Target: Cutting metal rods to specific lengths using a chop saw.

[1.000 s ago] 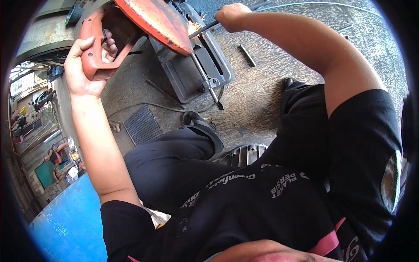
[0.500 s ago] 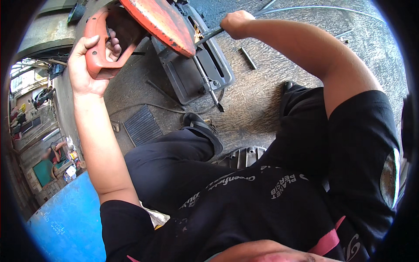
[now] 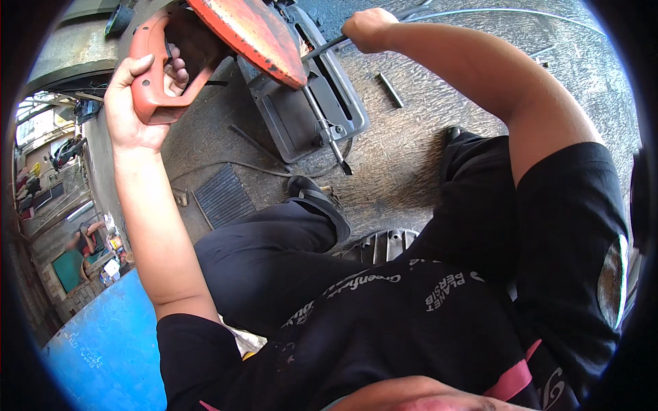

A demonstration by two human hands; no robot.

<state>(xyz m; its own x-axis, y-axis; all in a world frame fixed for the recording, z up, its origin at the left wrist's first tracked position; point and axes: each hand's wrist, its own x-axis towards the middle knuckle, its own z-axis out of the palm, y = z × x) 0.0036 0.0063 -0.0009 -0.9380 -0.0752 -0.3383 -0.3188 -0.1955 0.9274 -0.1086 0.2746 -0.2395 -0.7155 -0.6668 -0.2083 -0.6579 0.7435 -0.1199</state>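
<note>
My left hand (image 3: 142,89) is wrapped round the orange handle (image 3: 147,65) of a cut-off saw, thumb on the near side and fingers through the loop. The saw's worn orange blade guard (image 3: 253,41) hides the blade. To the right, my right hand (image 3: 370,30) is closed round a thin dark metal rod (image 3: 327,47). The rod's near end reaches the guard's right edge, over the saw's grey base (image 3: 277,127). A faint orange glow shows by that edge. The exact contact between rod and blade is hidden.
A short metal bar (image 3: 391,90) lies on the worn floor right of the saw. A ribbed mat (image 3: 225,196) and a cable (image 3: 236,166) are near my foot. At the lower left stands a blue panel (image 3: 106,342); a person (image 3: 86,240) sits farther off.
The bright sparks beside the guard have died down to a faint glow. My right hand and the rod have shifted slightly up and left, the rod's angle changing. The saw handle has barely moved.
</note>
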